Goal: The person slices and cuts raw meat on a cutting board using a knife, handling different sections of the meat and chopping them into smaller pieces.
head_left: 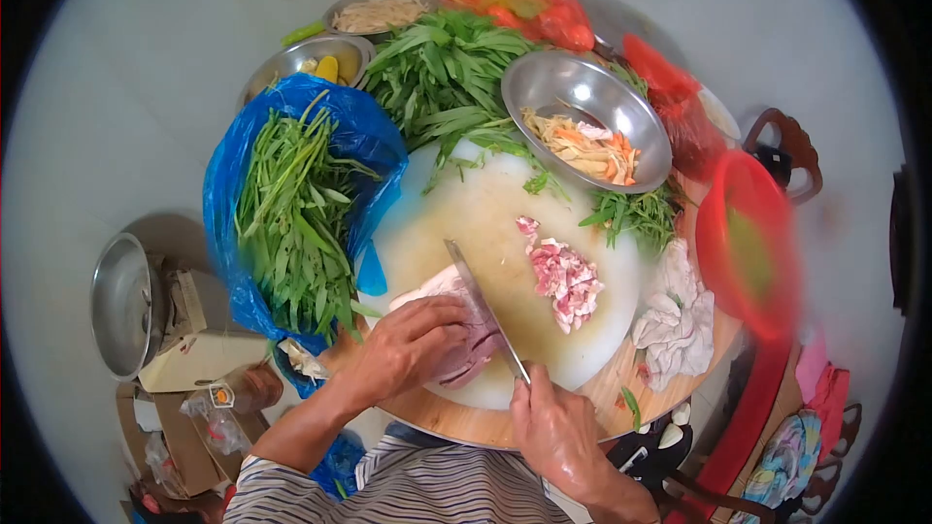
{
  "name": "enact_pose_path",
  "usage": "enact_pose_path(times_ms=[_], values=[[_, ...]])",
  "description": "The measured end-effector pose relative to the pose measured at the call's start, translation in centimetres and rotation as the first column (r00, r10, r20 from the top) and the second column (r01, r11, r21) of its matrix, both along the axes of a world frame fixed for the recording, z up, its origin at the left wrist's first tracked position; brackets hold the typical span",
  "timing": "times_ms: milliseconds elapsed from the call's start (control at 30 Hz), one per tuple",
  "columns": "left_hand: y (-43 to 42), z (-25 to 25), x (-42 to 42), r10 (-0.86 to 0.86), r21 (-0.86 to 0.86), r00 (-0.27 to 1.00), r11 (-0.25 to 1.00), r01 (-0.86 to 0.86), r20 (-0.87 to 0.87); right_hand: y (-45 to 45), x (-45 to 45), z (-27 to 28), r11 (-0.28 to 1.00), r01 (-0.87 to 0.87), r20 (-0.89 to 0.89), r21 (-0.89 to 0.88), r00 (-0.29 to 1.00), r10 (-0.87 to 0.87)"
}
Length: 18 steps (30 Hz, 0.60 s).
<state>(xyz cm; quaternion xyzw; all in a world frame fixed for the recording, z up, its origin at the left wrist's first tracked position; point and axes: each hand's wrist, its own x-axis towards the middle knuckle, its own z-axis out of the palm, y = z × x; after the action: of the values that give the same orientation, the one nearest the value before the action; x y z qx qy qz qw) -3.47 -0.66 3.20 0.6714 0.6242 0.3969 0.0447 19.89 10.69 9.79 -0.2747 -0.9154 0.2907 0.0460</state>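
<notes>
My right hand (560, 427) is wrapped round the handle of a kitchen knife (488, 312), its blade pointing away from me and standing against the right side of a piece of raw meat (464, 359). On top of that meat, pressing it down, lies my left hand (415, 342) with fingers curled. Both rest over a round white cutting board (427, 223). Right of the blade is a pile of chopped pink and white meat (566, 283). Part of the large piece is hidden under my left hand.
Leafy greens fill a blue plastic bag (221, 199) at left; more greens (442, 68) lie behind the board. A steel bowl (649, 126) holds orange and pale strips. A crumpled cloth (672, 320) and a red basket (714, 233) are at right.
</notes>
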Motion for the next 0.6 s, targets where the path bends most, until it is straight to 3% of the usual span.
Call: enact_pose_path(times_ms=[67,267,400,600], values=[[0.3,0.1,-0.1,-0.007,0.005,1.0,1.0,0.007,-0.015,-0.5,-0.1,0.6,0.99,-0.036,0.076,0.134,0.997,0.025],[1.0,-0.2,-0.4,0.004,0.037,0.996,0.999,-0.001,-0.086,-1.2,-0.5,1.3,0.975,-0.048,0.103,0.219,0.994,0.026],[1.3,-0.6,-0.5,-0.011,0.029,0.998,1.0,0.013,-0.055,-1.2,-0.4,1.1,0.979,-0.04,0.117,0.201,0.993,0.017],[0.9,-0.3,-0.7,-0.038,-0.029,0.999,0.999,0.039,0.011,-0.1,0.0,0.9,0.997,-0.073,0.138,0.039,0.988,0.067]])
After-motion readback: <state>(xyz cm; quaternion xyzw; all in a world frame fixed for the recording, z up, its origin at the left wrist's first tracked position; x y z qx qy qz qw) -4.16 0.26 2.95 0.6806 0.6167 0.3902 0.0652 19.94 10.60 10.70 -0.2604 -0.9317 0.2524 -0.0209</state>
